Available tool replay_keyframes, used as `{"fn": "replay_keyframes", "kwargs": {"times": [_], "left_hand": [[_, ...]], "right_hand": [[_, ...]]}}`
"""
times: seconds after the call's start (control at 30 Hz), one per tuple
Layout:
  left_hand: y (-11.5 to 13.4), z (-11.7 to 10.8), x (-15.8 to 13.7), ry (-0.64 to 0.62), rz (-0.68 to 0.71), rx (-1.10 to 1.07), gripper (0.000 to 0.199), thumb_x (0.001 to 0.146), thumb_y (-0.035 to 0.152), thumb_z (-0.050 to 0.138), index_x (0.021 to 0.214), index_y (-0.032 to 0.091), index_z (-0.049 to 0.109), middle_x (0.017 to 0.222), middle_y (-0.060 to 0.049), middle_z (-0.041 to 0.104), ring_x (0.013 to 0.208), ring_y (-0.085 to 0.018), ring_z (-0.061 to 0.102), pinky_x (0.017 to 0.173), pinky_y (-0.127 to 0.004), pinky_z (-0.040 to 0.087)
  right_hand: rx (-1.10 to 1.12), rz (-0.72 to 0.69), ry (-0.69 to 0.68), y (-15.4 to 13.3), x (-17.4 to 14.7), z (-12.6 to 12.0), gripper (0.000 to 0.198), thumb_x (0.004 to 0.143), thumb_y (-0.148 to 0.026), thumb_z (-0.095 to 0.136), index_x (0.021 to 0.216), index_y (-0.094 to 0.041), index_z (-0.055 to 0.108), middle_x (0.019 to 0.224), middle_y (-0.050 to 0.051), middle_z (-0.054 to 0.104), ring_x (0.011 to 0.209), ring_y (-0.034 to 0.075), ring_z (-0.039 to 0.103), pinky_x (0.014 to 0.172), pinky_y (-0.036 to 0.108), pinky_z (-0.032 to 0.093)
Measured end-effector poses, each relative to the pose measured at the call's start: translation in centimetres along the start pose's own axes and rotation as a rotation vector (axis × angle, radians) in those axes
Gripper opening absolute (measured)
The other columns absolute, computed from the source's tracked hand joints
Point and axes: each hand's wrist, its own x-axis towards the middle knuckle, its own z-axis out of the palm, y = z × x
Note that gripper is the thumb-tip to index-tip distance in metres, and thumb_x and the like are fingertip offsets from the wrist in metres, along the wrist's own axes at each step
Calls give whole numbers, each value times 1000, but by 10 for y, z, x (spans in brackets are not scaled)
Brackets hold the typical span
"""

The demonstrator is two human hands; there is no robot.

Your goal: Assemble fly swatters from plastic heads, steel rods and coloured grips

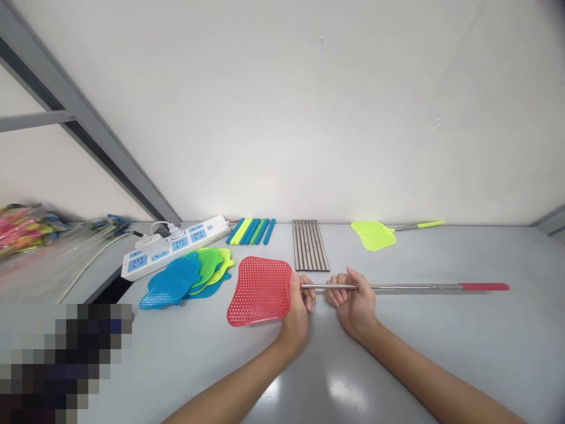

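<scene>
The grey counter (463,353) ran past the bottom edge, a dark pixelated patch (66,365) hiding its lower left. A clear bag (39,280) of colourful items was cut off at the left, its contents too blurred to identify. At the middle, the red fly swatter (265,291) stretched crosswise: glossy perforated head on the left, slim segmented metal shaft (419,287), red grip (484,287) at the right end. The left hand (300,306) pinched and covered the joint of head and shaft; the right hand (356,300) was curled on the shaft, its thumb hiding a stretch.

Plugs covered part of the white power strip (188,242). Beside it, stacked swatter heads (172,281) overlapped, the lower ones mostly hidden. Farther back lay a yellow-green fly swatter (374,235), metal tubes (309,247) and coloured grips (251,231).
</scene>
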Motion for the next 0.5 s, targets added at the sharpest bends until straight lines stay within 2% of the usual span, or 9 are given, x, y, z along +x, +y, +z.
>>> {"fn": "replay_keyframes", "kwargs": {"times": [0.13,0.5], "left_hand": [[0,1,0,0,27,-25,39,79,50,36,55,19,35,42,7,28,37,-7,25,39,-21,24],[1,0,0,-14,35,-12,39,77,51,37,56,19,32,43,7,26,37,-6,26,39,-20,24]], "right_hand": [[25,-33,-4,2,0,-1,44,78,-26,41,35,-18,38,34,-3,31,36,10,29,40,25,22],[-31,20,0,2,1,-2,43,77,-29,42,36,-19,34,35,-3,30,37,10,29,40,26,25]]}}
